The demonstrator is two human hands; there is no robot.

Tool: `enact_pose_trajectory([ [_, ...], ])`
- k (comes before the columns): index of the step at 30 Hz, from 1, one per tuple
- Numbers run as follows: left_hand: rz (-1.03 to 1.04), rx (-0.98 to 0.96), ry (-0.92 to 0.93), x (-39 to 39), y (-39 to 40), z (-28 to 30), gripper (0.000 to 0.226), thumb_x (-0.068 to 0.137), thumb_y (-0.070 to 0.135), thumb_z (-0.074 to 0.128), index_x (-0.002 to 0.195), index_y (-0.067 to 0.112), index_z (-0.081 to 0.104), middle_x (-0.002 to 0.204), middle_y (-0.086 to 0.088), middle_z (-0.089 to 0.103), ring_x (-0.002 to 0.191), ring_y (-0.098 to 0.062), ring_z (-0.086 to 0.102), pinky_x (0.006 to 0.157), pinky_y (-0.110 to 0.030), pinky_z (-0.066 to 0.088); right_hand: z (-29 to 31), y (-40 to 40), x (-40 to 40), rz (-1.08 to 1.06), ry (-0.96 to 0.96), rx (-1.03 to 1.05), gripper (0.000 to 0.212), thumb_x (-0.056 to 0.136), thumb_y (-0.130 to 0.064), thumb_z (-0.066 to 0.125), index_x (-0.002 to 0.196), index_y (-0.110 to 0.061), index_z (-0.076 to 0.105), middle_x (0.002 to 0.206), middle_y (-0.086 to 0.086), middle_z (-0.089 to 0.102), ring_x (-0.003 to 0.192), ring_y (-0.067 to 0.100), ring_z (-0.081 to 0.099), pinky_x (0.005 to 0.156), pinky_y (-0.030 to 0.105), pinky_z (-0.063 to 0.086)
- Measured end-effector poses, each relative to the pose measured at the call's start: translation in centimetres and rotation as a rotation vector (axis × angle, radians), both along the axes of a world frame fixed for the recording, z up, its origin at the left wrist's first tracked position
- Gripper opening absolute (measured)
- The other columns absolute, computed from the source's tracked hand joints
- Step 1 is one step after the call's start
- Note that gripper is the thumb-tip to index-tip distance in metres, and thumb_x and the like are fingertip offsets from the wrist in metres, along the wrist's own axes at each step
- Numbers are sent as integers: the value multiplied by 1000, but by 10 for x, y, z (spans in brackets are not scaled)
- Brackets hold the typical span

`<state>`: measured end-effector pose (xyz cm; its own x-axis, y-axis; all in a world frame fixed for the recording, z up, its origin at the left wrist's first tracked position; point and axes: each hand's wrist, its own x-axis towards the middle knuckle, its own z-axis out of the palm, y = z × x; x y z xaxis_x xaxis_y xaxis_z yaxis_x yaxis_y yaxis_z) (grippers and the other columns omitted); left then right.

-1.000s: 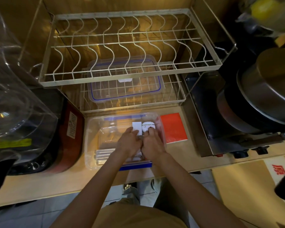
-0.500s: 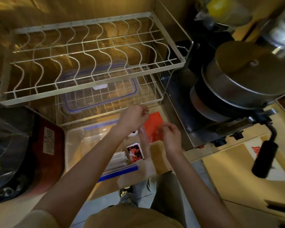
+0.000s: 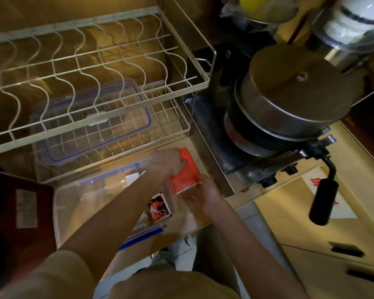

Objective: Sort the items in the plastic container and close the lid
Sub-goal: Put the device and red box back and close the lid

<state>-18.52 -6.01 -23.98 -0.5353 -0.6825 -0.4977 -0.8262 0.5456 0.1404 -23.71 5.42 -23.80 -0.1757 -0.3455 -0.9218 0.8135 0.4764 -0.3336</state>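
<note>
A clear plastic container (image 3: 73, 203) with blue clips stands open on the counter below the wire rack. Inside it lie a small red, black and white packet (image 3: 159, 207) and a white card (image 3: 132, 179). Just right of the container, a red booklet (image 3: 185, 174) is tilted up off the counter. My left hand (image 3: 166, 161) grips its far edge and my right hand (image 3: 200, 194) holds its near corner. The container's clear lid (image 3: 95, 124), edged in blue, rests on the rack's lower shelf.
A white wire dish rack (image 3: 91, 67) overhangs the container. On the right, a steel pot (image 3: 289, 100) sits on a stove, with a black pan handle (image 3: 323, 200) sticking out toward me. A dark red appliance (image 3: 20, 212) stands at the left.
Both hands left the container's inside and moved right to the red booklet, which now lifts off the counter. The view has swung right.
</note>
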Motion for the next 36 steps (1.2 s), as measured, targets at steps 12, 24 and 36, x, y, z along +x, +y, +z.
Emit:
enact_pose_trajectory([
  [12,111,-113,420,15,12,32,45,90,28,49,132,15,41,115,-21,64,104,-38,60,81,-43,49,13,-3,-8,24,357,-98,25,95,-21,46,114,-6,51,95,16,62,75,23,59,65,33,51],
  [24,607,-216,1024,116,63,55,38,89,15,55,125,12,49,124,-8,59,110,-18,56,90,-33,50,41,3,60,242,895,-485,33,97,-18,43,130,-19,45,96,-17,57,89,-3,56,86,25,48],
  [36,1031,-117,900,206,91,17,33,94,17,46,125,8,40,122,-13,58,108,-26,58,80,-29,44,13,-12,129,750,879,-572,31,99,-20,40,129,-14,46,102,-6,59,94,11,57,87,31,49],
])
